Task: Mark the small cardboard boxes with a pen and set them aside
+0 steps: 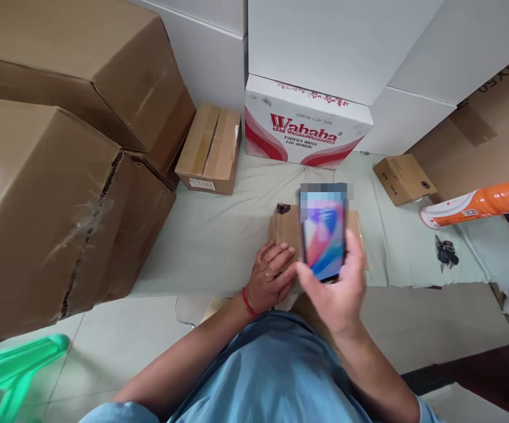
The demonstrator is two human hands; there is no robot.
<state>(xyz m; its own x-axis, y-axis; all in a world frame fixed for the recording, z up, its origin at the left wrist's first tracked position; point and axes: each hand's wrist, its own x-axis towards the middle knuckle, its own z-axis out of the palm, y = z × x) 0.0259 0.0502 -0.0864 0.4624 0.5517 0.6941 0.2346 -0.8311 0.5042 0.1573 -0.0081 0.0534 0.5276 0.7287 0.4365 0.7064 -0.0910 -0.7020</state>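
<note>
My right hand (pixel 340 294) is closed around a smartphone (pixel 324 235), its lit screen facing me with a colourful picture; the top part is blurred into blocks. Below the phone lies a small cardboard box (pixel 287 226) on the light green cloth, partly hidden by phone and hands. A dark patch shows at its far left corner. My left hand (pixel 274 273) rests at the near left edge of this box, fingers laid out and gripping nothing; it wears a ring and a red wrist cord.
Large cartons (pixel 29 170) fill the left side. Behind stand a taped box (pixel 210 150) and a Wahaba-style water carton (pixel 304 126) printed "Wahaha". At right are a small box (pixel 404 179), an orange-and-white bottle (pixel 478 202) and keys (pixel 447 251). A green stool (pixel 16 364) stands lower left.
</note>
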